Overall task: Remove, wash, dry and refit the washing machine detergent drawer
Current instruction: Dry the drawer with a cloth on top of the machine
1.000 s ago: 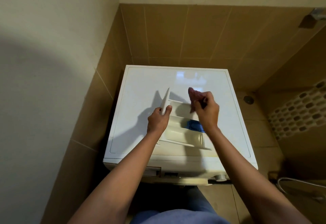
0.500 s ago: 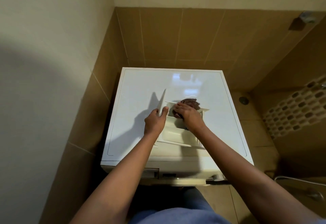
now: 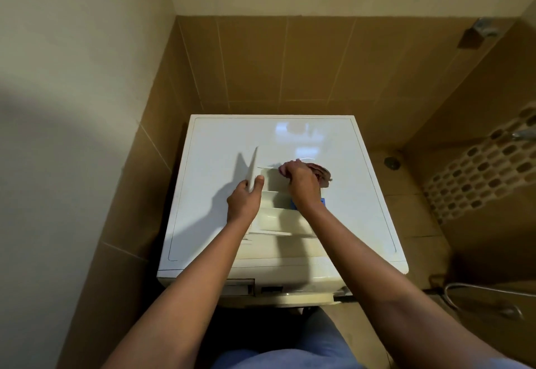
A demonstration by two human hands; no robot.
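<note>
The cream detergent drawer (image 3: 275, 220) lies on the white top of the washing machine (image 3: 214, 148), its front panel standing up at the left. My left hand (image 3: 245, 200) grips that front panel. My right hand (image 3: 301, 183) holds a dark reddish cloth (image 3: 320, 172) bunched in its fingers and presses it into the drawer's far compartment. A blue insert (image 3: 322, 201) peeks out beside my right wrist; most of it is hidden by the hand.
The empty drawer slot (image 3: 239, 287) shows at the machine's front left. Tan tiled walls close in behind and on both sides. A floor drain (image 3: 391, 162) lies to the right, a metal hose (image 3: 475, 290) near the lower right.
My right hand has come down from above the drawer and pushed the cloth into the far compartment, then slid it to the right. My left hand keeps its grip on the front panel.
</note>
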